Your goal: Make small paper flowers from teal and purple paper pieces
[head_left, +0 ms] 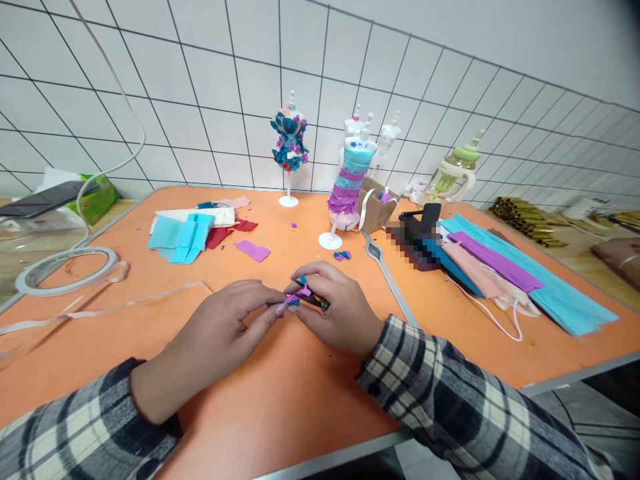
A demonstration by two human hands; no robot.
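Note:
Near the middle of the orange table, my left hand [225, 327] pinches a small purple and blue paper piece [292, 301] between thumb and fingers. My right hand [337, 307] is closed at the same piece from the right, its fingers also around a dark, thin item [315, 301] that I cannot make out fully. Just beyond my hands lies a small blue and purple scrap [343, 255]. Farther back stands a small white dress form wrapped in turquoise and purple paper [350, 177]. Left of it, another form wears teal and purple ruffles [290, 143].
Turquoise paper pieces [187, 237], red scraps [220, 235] and a tape roll [67, 270] are on the left. To the right are long coloured strips [530, 273], a black phone holder [423, 223], a cardboard box [379, 207] and a green-lidded bottle [453, 173].

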